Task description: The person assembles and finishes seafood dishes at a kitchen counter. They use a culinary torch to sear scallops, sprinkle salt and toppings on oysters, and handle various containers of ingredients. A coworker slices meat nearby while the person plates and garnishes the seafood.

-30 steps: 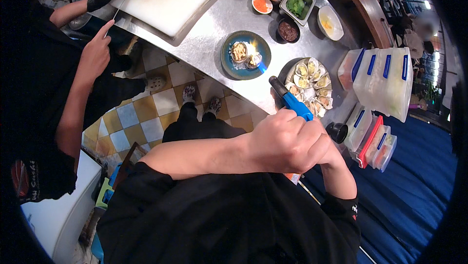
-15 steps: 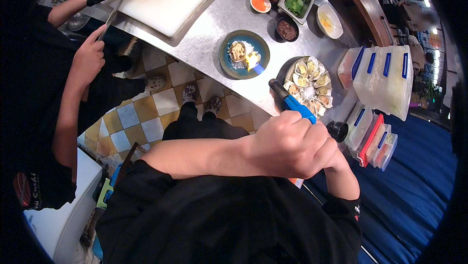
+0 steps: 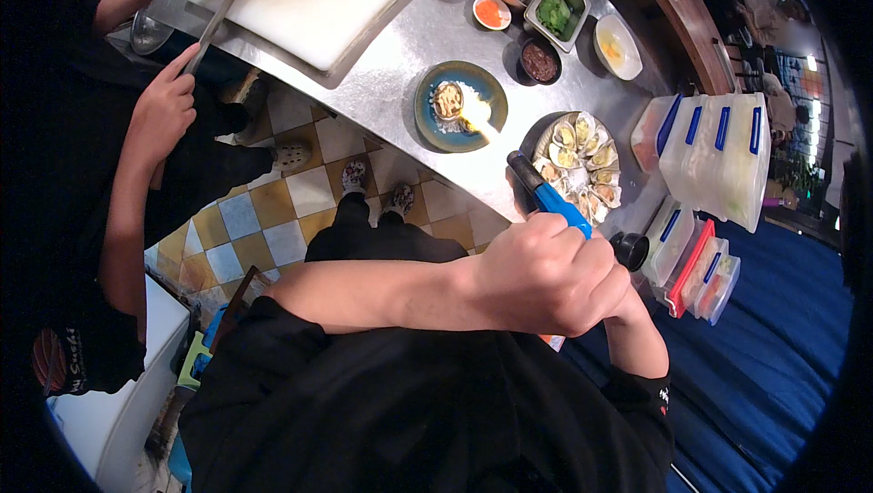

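My left hand point(image 3: 546, 273) is closed in a fist around a blue blowtorch point(image 3: 556, 203) with a black nozzle. My right forearm point(image 3: 639, 340) comes in from the right. It meets the fist, which hides my right hand and its fingers. From the nozzle a bright flame point(image 3: 480, 121) reaches up and left onto a blue-green plate point(image 3: 426, 132). A small piece of food with a browned top point(image 3: 447, 101) sits there on white grains. A second piece beside it is lost in the glare. Close to the nozzle's right stands a round platter of opened oysters point(image 3: 582, 156).
Sauce dishes point(image 3: 492, 13), a tub of green leaves point(image 3: 556, 8) and a white bowl point(image 3: 617, 47) line the far side. Lidded boxes point(image 3: 714, 156) are stacked at right. At left, a co-worker's hand point(image 3: 165, 115) holds a knife near a white cutting board point(image 3: 318, 2).
The flame has turned from blue to a longer, brighter yellow-white. My hands hardly move. At left, the co-worker's gloved hand has shifted slightly upward beside the piece of food on the board.
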{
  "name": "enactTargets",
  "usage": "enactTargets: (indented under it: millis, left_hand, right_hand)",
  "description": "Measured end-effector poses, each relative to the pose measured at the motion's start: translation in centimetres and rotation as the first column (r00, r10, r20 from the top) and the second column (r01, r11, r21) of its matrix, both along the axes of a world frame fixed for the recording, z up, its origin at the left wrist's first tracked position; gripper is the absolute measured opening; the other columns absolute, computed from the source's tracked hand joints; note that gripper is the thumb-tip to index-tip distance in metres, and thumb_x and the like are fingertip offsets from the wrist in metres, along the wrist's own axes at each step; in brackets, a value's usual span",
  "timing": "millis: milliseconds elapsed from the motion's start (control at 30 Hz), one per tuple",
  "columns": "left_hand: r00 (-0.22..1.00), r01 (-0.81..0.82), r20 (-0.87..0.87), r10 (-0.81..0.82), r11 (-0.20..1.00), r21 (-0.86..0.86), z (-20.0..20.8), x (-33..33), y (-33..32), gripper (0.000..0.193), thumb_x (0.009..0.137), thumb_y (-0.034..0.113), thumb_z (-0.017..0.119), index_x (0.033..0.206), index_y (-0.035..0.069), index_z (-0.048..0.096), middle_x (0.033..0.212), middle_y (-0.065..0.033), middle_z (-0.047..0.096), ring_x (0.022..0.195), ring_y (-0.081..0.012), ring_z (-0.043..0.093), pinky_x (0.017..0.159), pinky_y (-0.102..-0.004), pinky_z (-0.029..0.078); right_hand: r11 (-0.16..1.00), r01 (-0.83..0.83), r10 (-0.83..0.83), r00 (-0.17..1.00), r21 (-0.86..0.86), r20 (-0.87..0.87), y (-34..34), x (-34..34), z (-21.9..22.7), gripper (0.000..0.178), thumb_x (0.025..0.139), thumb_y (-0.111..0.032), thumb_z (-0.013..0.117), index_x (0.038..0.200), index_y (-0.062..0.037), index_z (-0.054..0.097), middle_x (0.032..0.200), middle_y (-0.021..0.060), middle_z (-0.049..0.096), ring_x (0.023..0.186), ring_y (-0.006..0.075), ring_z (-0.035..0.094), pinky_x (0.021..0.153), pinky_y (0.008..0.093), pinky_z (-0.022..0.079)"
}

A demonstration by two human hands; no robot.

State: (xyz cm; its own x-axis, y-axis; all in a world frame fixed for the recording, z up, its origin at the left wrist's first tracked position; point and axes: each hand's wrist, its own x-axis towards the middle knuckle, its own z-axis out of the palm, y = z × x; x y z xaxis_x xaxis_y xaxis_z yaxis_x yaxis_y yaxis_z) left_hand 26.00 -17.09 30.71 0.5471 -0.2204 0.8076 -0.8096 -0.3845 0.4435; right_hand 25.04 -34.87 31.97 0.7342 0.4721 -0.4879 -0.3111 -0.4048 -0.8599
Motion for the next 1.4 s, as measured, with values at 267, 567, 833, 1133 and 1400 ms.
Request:
enactTargets:
  millis: [267, 567, 833, 1133, 1400]
  left_hand:
    - [1.0, 0.011, -0.011, -0.012, 0.999, -0.043, -0.4, 0.1, 0.2, 0.013, 0.063, 0.015, 0.065, 0.068, 0.009, 0.054, 0.058, 0.0022, 0.039, 0.046, -0.0113, 0.045, 0.043, -0.0267, 0.028]
    - [1.0, 0.006, 0.003, -0.006, 0.997, -0.074, -0.6, -0.5, 1.4, 0.02, 0.068, 0.013, 0.073, 0.068, 0.009, 0.053, 0.059, 0.0025, 0.038, 0.045, -0.0108, 0.042, 0.043, -0.0267, 0.026]
    - [0.997, -0.075, -0.004, 0.075, 0.997, 0.019, -1.1, -1.2, 5.1, 0.023, 0.076, 0.012, 0.07, 0.07, 0.011, 0.048, 0.061, 0.0014, 0.038, 0.047, -0.0109, 0.043, 0.044, -0.027, 0.029]
    - [0.989, -0.148, -0.016, 0.148, 0.989, -0.021, -2.1, -0.9, 6.6, 0.034, 0.076, 0.015, 0.078, 0.066, 0.011, 0.046, 0.058, 0.0008, 0.039, 0.044, -0.0132, 0.043, 0.043, -0.0281, 0.029]
    - [0.99, -0.14, -0.009, 0.14, 0.989, -0.054, -2.9, -1.1, 8.1, 0.04, 0.061, 0.018, 0.092, 0.07, 0.005, 0.055, 0.055, -0.0005, 0.044, 0.042, -0.015, 0.046, 0.04, -0.0266, 0.036]
  right_hand:
    - [0.999, 0.006, -0.005, 1.0, -0.05, 0.009, 0.8, 0.3, 0.4, 0.062, 0.07, -0.021, 0.074, 0.127, -0.0072, 0.052, 0.109, 0.0056, 0.063, 0.102, 0.016, 0.058, 0.091, 0.0334, 0.047]
    - [0.992, -0.061, 0.069, 0.995, -0.11, 0.067, 1.6, 0.0, 0.2, 0.061, 0.072, -0.024, 0.074, 0.125, -0.006, 0.05, 0.106, 0.0098, 0.063, 0.099, 0.0196, 0.061, 0.086, 0.0357, 0.048]
    - [0.936, -0.218, 0.261, 0.956, -0.277, 0.131, 4.9, 1.8, 0.6, 0.059, 0.074, -0.029, 0.074, 0.121, -0.0044, 0.049, 0.095, 0.0218, 0.065, 0.091, 0.0422, 0.065, 0.076, 0.0443, 0.051]
    - [0.914, -0.203, 0.252, 0.963, -0.35, 0.1, 7.1, 2.5, 0.9, 0.056, 0.075, -0.032, 0.073, 0.115, -0.0013, 0.05, 0.095, 0.0254, 0.067, 0.095, 0.0455, 0.065, 0.078, 0.0466, 0.052]
    - [0.914, -0.196, 0.232, 0.971, -0.356, 0.062, 7.8, 2.3, 1.5, 0.063, 0.072, -0.028, 0.074, 0.123, -0.0006, 0.05, 0.101, 0.0243, 0.067, 0.097, 0.0413, 0.067, 0.082, 0.0441, 0.052]
